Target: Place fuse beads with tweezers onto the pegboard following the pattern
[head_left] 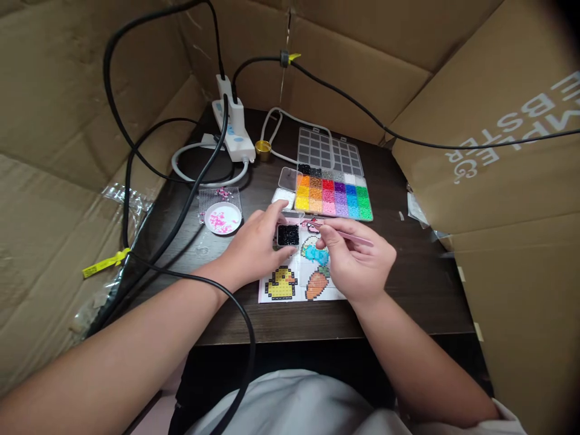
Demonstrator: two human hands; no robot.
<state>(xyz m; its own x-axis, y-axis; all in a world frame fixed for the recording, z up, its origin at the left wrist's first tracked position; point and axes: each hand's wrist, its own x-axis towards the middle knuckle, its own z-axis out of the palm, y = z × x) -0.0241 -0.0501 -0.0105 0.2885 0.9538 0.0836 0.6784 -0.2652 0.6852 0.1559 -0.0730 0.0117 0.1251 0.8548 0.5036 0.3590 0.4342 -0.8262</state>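
My left hand (256,244) grips a small clear box of black beads (289,235) between thumb and fingers. The box rests over a printed pattern sheet (301,279), which shows a yellow chick and an orange carrot. Pink tweezers (361,239) are pinched in my right hand (360,266), their tips pointing left near the box's raised clear lid. Whether the tips hold a bead is too small to tell. Light blue beadwork (316,254) lies on the sheet just left of my right hand.
Behind stands an open bead case (333,193) with many colours. A small box of white beads (283,198) adjoins it. To the left, a white dish of pink beads (223,219) overlaps a clear pegboard (226,194). A power strip (238,142), black cables and cardboard walls (353,60) surround the table.
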